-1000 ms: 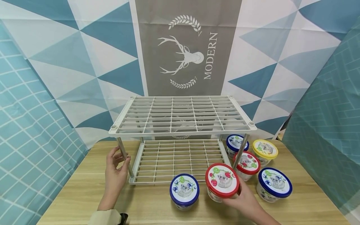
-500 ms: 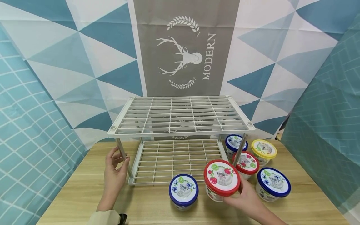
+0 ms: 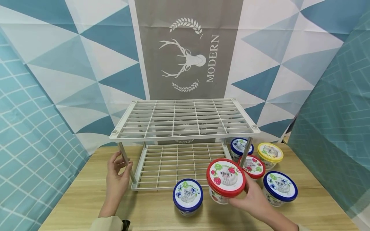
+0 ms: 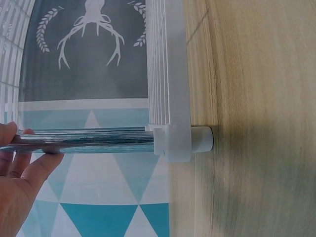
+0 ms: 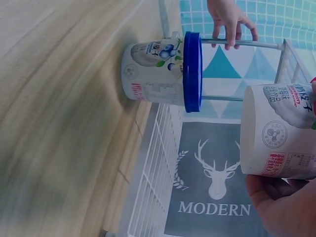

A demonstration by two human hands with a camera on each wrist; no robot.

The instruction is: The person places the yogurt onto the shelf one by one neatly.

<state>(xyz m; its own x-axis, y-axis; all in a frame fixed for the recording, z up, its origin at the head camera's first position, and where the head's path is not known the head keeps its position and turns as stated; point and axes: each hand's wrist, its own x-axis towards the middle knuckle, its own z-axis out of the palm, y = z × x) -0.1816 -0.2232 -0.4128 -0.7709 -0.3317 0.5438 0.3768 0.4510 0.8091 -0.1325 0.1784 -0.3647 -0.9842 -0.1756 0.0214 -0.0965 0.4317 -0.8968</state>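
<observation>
My right hand grips a tub with a red lid and strawberry pictures, holding it above the table in front of the rack. In the right wrist view, the white base of this tub hangs clear of the wood. My left hand holds the front left metal post of a white two-tier rack, thumb and fingertips on either side of it. A blue-lidded tub with blueberries stands on the table before the rack, left of the held tub.
Right of the rack stand two more blue-lidded tubs, one behind and one in front, another red-lidded tub and a yellow-lidded tub. The rack's front right post rises just behind the held tub. A patterned cloth hangs behind.
My right hand has raised the red-lidded tub a little and moved it slightly left. My left hand stays on the post. The head view has shifted slightly.
</observation>
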